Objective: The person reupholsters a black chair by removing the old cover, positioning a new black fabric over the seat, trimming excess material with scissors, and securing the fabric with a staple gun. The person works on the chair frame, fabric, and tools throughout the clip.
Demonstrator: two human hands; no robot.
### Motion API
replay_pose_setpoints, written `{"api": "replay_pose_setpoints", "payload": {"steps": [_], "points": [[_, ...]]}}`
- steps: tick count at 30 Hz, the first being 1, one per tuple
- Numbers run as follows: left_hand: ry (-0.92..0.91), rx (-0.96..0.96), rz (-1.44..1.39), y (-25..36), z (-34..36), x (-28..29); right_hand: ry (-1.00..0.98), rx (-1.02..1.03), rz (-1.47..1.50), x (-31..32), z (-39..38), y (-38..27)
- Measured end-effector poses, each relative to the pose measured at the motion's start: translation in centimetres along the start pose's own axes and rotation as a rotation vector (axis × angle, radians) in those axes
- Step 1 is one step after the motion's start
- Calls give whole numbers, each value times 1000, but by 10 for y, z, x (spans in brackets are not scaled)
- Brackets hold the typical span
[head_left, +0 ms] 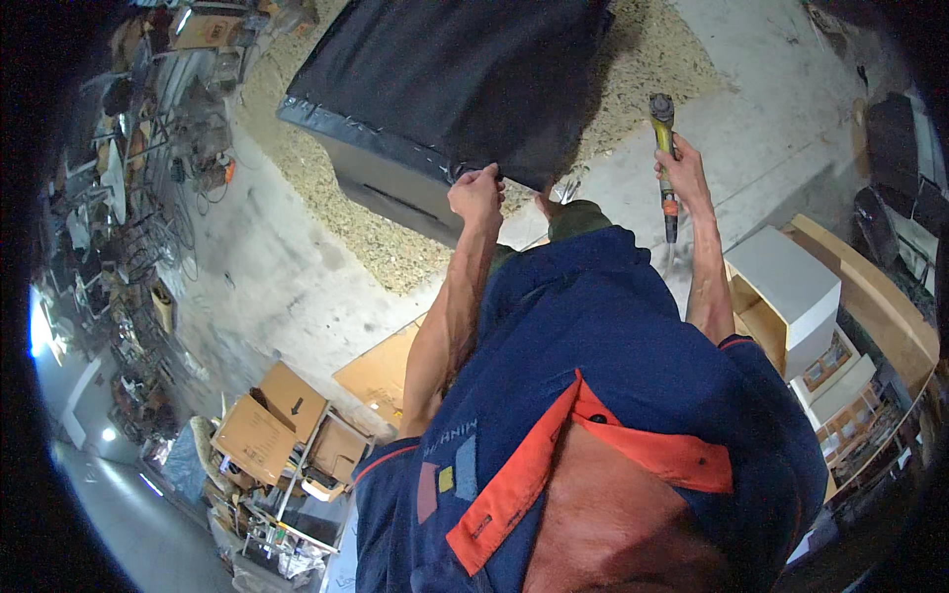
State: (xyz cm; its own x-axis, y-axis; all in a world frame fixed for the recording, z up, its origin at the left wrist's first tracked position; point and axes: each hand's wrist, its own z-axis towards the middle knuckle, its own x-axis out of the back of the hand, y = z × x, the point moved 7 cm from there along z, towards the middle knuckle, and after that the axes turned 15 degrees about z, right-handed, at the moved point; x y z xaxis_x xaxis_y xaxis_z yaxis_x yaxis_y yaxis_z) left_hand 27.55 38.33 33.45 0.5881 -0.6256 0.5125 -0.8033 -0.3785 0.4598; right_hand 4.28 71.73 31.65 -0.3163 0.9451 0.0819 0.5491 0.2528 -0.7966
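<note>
My left hand is closed in a pinch at the near edge of a black fabric sheet, close to its corner. The sheet lies over a large box-like piece with a grey side panel. Small pale marks like staples dot the folded edge. In my right hand, held off to the right of the piece, is a yellow-green air staple gun with a dark head. An orange ring and a black fitting show at its lower end. What lies between my left fingertips is partly hidden.
A speckled foam-like mat lies under the piece on the concrete floor. Cardboard boxes stand at lower left. A grey box-shaped unit and wooden frames are at right. Clutter and cables line the left side.
</note>
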Motion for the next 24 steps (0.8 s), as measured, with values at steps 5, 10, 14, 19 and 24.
{"api": "replay_pose_setpoints", "payload": {"steps": [5, 10, 14, 19, 24], "points": [[-201, 103, -327, -16, 20, -18, 13, -4, -6, 17, 1, 6], [-408, 296, -538, -27, 32, -26, 16, 34, -26, 18, -1, 6], [-550, 377, -683, -25, 37, -29, -20, 27, -30, 13, -3, 6], [-461, 307, -956, -20, 41, -19, -61, 42, -67, 2, -9, 1], [-463, 90, -1116, -10, 42, -13, -64, 25, -152, -5, -14, 0]]}}
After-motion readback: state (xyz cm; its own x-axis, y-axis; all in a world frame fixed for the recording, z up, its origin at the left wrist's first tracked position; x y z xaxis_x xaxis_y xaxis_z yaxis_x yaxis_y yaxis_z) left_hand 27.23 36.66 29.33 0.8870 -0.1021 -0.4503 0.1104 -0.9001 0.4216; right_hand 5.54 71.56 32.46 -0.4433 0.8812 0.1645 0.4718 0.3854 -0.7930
